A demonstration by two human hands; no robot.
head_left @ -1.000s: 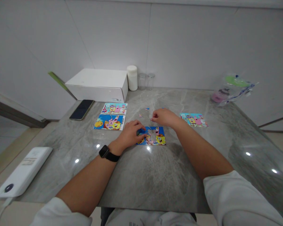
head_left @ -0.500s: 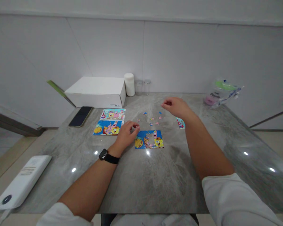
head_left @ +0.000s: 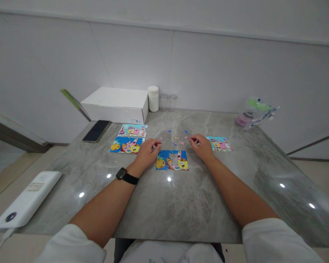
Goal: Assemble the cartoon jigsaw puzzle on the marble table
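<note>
A partly filled jigsaw puzzle (head_left: 161,163) with a blue cartoon picture lies flat on the grey table, a gap in its upper middle. By its upper left corner is my left hand (head_left: 148,151), fingers curled and thumb near the index finger; what they hold, if anything, is hidden. My right hand (head_left: 203,146) hovers or rests right of the puzzle, fingertips pinched together; I cannot make out anything in them. Just left of those fingertips lies a pink puzzle piece (head_left: 186,137). Several other loose pieces, including a blue piece (head_left: 169,131), are scattered beyond the puzzle.
Two picture cards, a blue card (head_left: 116,145) and a lighter card (head_left: 133,130), lie left; another picture puzzle (head_left: 222,144) lies right. Around them are a phone (head_left: 96,130), white box (head_left: 113,104), white bottle (head_left: 153,99), clear jars (head_left: 172,103), bagged tub (head_left: 253,113) and white power bank (head_left: 30,197).
My right hand has come down and nearer, uncovering the picture puzzle on the right. My left hand stays by the middle puzzle's corner. The view has tilted slightly.
</note>
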